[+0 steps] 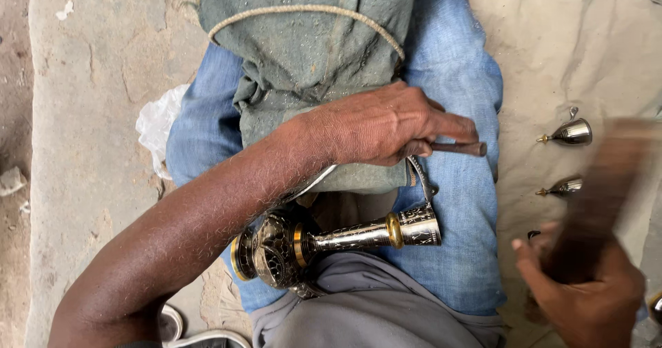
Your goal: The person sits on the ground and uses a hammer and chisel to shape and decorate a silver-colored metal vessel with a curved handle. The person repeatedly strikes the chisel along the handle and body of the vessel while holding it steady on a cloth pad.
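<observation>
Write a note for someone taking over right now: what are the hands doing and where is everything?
Left hand: closed on a thin metal punch, tip over the engraved brass vase.
Right hand: gripping a wooden mallet, blurred in motion.
Vase lies sideways across the lap; much of it already shows engraved pattern.
Two small bell-shaped metal pieces sit on the cloth at the right.
How much engraving is left cannot be told.

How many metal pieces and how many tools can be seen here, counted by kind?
Engraved silver and gold vase, lying across the lap: 1
Small silver bell-shaped pieces on the cloth: 2
Thin dark tool in the left hand: 1
Blurred dark wooden tool in the right hand: 1
Total: 5
</observation>
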